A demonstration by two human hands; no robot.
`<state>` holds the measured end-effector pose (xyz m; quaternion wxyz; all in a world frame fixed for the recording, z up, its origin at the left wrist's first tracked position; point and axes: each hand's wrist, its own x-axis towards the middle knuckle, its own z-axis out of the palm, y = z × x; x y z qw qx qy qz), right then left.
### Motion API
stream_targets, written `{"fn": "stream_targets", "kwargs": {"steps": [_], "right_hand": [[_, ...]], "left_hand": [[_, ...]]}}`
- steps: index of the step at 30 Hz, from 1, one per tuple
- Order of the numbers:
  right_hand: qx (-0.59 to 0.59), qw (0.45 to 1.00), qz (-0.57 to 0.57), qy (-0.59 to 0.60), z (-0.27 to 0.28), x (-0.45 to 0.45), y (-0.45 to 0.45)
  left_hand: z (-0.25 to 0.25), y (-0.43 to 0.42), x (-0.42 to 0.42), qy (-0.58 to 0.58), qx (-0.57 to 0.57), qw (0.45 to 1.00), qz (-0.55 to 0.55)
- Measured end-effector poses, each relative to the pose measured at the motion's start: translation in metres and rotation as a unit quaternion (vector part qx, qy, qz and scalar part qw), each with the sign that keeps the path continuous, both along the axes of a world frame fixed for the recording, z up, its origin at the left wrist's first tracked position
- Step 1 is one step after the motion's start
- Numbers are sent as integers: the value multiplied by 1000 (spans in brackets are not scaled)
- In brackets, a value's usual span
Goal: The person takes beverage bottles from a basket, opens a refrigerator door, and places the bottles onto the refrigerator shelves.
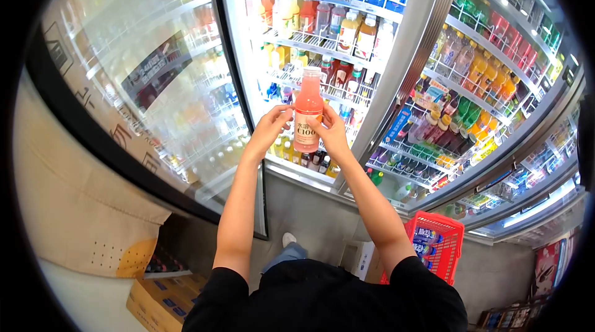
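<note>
A bottle of pink drink [307,104] is upright in front of the lit fridge shelves, its cream label with dark print facing me. My right hand [331,131] grips it from the right, thumb across the label and the other fingers partly hidden behind. Beside its left edge is my left hand [271,130], with loosely curled fingers and fingertips very close to the bottle. Whether those fingertips touch it I cannot tell. The bottle's pale cap [312,71] is on top.
A glass fridge door [155,84] stands swung open on my left. Drinks fill the wire shelves [322,44] ahead and the neighbouring fridge [477,78]. On the floor are a red basket [455,251] holding bottles, a white box [357,257] and a cardboard box [162,301].
</note>
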<state>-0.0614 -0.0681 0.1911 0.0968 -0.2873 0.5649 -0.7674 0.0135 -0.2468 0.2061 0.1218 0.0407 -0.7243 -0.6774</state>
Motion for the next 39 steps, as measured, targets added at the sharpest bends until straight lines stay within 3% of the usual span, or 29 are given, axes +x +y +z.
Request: {"fn": "stream_targets", "kwargs": {"steps": [12,20,26,29,39], "right_hand": [[-21,998,-47,19,17,-96,-89],[-40,999,-7,-23,-2,-134,-133],[-22,999,27,33,-13,-185,-150],[80,986,32,144,-4,-220,-146],[189,964,16,189,28,-309,-142]], "left_hand": [[8,-95,-110,16,24,984,-178],[-4,-122,-131,-12,-32,994,-105],[-12,-135,-168,25,-34,998,-40],[-11,-139,-195,45,-5,998,-36],[-11,-145,-274,72,18,997,-37]]}}
